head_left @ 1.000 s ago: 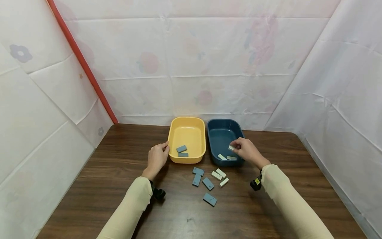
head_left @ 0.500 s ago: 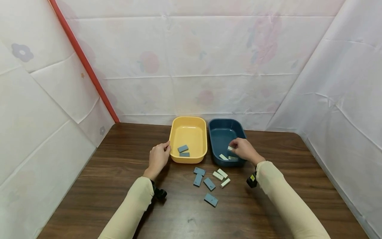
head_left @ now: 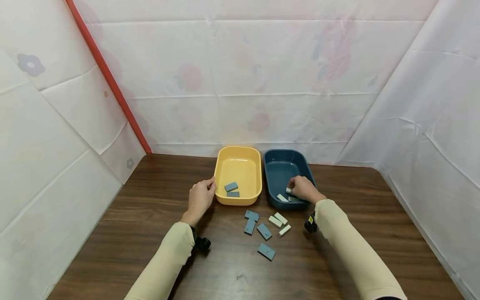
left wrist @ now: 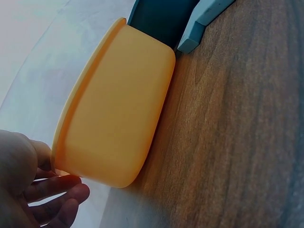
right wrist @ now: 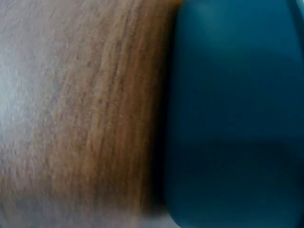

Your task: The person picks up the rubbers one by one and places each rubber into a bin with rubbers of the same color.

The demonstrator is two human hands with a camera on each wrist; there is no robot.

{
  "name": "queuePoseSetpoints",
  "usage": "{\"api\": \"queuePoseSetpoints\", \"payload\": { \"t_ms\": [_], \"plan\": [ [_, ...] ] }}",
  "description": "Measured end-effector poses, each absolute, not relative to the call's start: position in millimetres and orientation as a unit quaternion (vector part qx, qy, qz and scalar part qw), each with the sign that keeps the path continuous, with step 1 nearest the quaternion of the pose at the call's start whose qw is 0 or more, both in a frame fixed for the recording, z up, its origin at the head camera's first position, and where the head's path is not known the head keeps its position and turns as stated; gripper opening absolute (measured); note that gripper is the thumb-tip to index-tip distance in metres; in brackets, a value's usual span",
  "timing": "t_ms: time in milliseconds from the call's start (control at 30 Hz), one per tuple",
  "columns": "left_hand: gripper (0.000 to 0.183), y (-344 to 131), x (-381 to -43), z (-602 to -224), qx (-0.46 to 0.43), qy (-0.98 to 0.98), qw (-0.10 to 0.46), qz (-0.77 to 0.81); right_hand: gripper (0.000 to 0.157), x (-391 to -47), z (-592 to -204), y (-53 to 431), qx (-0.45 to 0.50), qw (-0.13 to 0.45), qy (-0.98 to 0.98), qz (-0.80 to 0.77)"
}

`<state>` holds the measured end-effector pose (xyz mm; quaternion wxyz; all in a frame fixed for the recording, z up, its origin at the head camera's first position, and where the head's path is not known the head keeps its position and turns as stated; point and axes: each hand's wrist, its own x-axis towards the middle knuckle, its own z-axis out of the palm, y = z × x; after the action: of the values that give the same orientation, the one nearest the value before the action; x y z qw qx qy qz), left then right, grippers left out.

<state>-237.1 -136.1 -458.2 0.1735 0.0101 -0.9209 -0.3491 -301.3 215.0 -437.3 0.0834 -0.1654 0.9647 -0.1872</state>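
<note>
My left hand (head_left: 200,198) pinches the left rim of a yellow tray (head_left: 256,183); in the left wrist view the thumb and forefinger meet at the rim of that tray (left wrist: 109,104). Two grey-blue blocks (head_left: 231,186) lie inside it. My right hand (head_left: 304,189) reaches into the dark blue tray (head_left: 279,166), with a small cream block (head_left: 288,190) between its fingertips, low over the tray floor. Beneath lie another cream block (head_left: 282,198) and one partly hidden by the hand. The right wrist view shows only the blue tray's outer wall (right wrist: 232,104), not the hand.
In front of the trays, several grey-blue blocks (head_left: 264,231) and three cream blocks (head_left: 275,221) lie loose on the brown wooden table (head_left: 150,233). White patterned cloth (head_left: 240,83) hangs behind and at both sides, with a red strip (head_left: 108,79) at the left.
My right hand has lowered slightly into the blue tray with the cream block, and its forearm has swung inward. The left hand stays on the yellow tray's rim. The view has shifted slightly.
</note>
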Motion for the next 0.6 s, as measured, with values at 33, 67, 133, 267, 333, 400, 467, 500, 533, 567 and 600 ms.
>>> {"api": "queuePoseSetpoints", "payload": {
  "t_ms": [33,67,133,267,333,400,467,500,533,567,600],
  "plan": [
    [0.031,-135.5,-237.1,-458.1,0.008,-0.921,0.174,-0.349,0.021,-301.2,-437.4,214.5,-0.163,0.084,0.965,-0.186],
    [0.031,-135.1,-237.3,-458.1,0.008,-0.921,0.174,-0.349,0.021,-301.1,-437.4,214.2,-0.161,0.085,0.966,-0.186],
    [0.031,-134.6,-237.7,-457.8,0.007,-0.921,0.174,-0.349,0.020,-301.0,-437.5,213.8,-0.160,0.085,0.966,-0.183],
    [0.030,-134.9,-238.9,-457.1,0.008,-0.921,0.176,-0.348,0.020,-301.2,-438.4,213.2,-0.158,0.086,0.967,-0.182],
    [0.030,-135.3,-239.2,-456.6,0.008,-0.921,0.177,-0.346,0.019,-301.2,-438.6,213.1,-0.158,0.087,0.967,-0.183],
    [0.031,-135.7,-239.3,-456.6,0.007,-0.922,0.178,-0.344,0.018,-300.8,-438.1,213.2,-0.160,0.087,0.966,-0.186],
    [0.031,-136.0,-239.2,-456.4,0.007,-0.922,0.177,-0.345,0.018,-299.8,-436.6,213.6,-0.162,0.083,0.964,-0.195],
    [0.031,-136.2,-239.0,-456.3,0.008,-0.922,0.176,-0.345,0.017,-299.1,-435.6,214.1,-0.164,0.077,0.963,-0.199],
    [0.031,-136.6,-239.0,-456.3,0.009,-0.922,0.174,-0.346,0.016,-298.2,-434.2,214.8,-0.166,0.071,0.962,-0.206],
    [0.031,-136.9,-238.8,-456.3,0.010,-0.922,0.172,-0.347,0.016,-297.2,-432.7,215.7,-0.168,0.063,0.961,-0.210],
    [0.031,-137.2,-238.9,-456.2,0.011,-0.921,0.171,-0.349,0.016,-295.9,-431.1,216.7,-0.167,0.056,0.960,-0.216]
  ]
}}
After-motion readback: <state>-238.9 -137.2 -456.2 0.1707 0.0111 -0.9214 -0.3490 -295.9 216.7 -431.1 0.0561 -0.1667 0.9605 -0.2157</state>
